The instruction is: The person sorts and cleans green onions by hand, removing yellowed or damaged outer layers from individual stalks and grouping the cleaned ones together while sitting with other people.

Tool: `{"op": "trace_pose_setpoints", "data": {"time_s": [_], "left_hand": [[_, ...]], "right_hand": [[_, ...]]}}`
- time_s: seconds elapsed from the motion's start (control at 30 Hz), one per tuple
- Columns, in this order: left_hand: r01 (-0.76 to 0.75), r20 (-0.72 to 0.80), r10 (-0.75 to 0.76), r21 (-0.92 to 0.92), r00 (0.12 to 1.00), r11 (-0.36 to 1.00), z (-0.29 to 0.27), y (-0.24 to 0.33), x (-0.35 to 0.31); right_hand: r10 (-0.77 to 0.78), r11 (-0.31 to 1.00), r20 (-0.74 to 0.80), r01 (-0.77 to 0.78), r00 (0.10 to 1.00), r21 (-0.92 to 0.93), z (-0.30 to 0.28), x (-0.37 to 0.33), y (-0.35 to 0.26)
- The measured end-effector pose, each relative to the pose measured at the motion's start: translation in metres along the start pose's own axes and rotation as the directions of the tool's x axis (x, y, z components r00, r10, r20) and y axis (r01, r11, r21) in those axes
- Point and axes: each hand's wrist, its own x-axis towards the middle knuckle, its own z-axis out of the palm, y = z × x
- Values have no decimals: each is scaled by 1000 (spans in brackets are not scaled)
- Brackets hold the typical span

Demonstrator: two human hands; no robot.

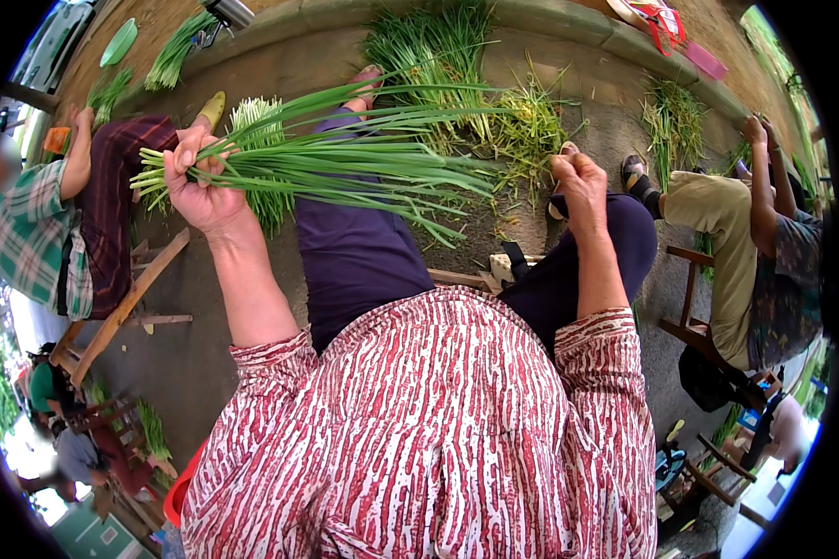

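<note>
My left hand (205, 191) is closed round the pale stem ends of a bunch of garlic chives (345, 158). Its long green leaves fan out to the right, above my left thigh. Over my right knee, my right hand (584, 196) is closed with thumb and fingertips pinched together; whatever it may hold is too small to make out. Just beyond that hand lies a heap of yellowed trimmings (527, 126). A pile of untrimmed chives (429, 65) spreads on the ground ahead, and a stack with whitish stems (263, 140) lies behind my left hand, partly hidden.
A co-worker in a checked shirt (42, 224) sits at left by a wooden stool (130, 298). Another person in khaki trousers (722, 224) sits at right, near more chives (673, 121). A low curb (569, 28) crosses the far side. A red basin edge (182, 489) shows behind me.
</note>
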Motion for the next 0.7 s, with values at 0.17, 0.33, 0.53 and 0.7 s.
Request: {"op": "trace_pose_setpoints", "data": {"time_s": [0.17,0.33,0.53,0.7], "left_hand": [[52,-11,-52,6,999,999,-2,-3,0],[18,-325,169,502,930,865,29,-47,-1],[297,-207,-216,564,954,771,43,-119,-11],[420,-180,-388,539,904,730,56,-152,-30]], "right_hand": [[-3,969,-174,46,985,243,-12,-6,-29],[-220,951,-233,261,947,164,0,-25,-91],[-618,651,296,685,729,-328,65,-56,-142],[-490,673,504,676,711,-300,103,-65,-130]]}}
